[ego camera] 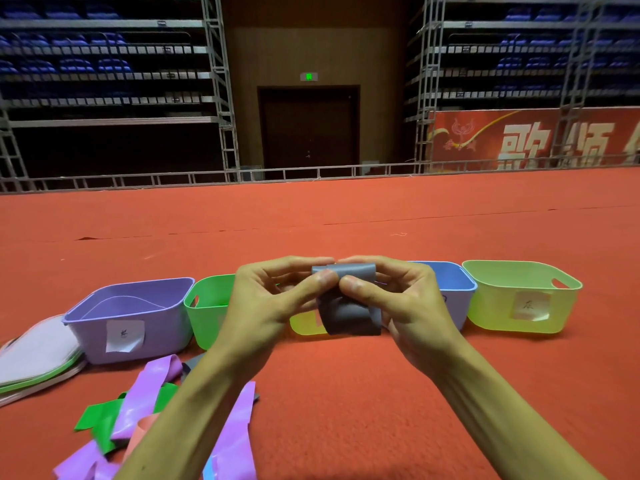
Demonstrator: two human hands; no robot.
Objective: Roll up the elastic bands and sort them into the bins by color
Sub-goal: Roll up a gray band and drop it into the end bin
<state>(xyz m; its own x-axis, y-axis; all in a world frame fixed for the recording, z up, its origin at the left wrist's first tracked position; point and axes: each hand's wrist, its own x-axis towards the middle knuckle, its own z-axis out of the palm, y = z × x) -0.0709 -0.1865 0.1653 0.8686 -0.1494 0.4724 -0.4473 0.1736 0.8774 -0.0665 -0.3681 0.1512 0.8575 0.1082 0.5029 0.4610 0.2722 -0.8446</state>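
We record, at the far left, a stack of flat pale sheets (36, 351) lying on the red carpet (346, 393), its edges showing green and pink. Just beside it stands the purple bin (166, 329) with a white paper label on its front wall, and next to that the green bin (207, 323), partly hidden by the left forearm. In front of these two bins lies a loose heap of elastic bands (152, 386): purple, green, salmon, grey and a strip of blue, overlapping one another.

The left hand (263, 306) and right hand (408, 306) are raised together above the carpet, both pinching the grey band (349, 308). Each thumb presses the near face of the band's partly rolled top against curled fingers behind it; the thumb tips almost touch. The unrolled tail hangs below the hands.

Behind the tail we note a yellow bin (304, 327), mostly hidden. Right of the hands stands the blue bin (450, 280), then the lime bin (498, 313), also labelled
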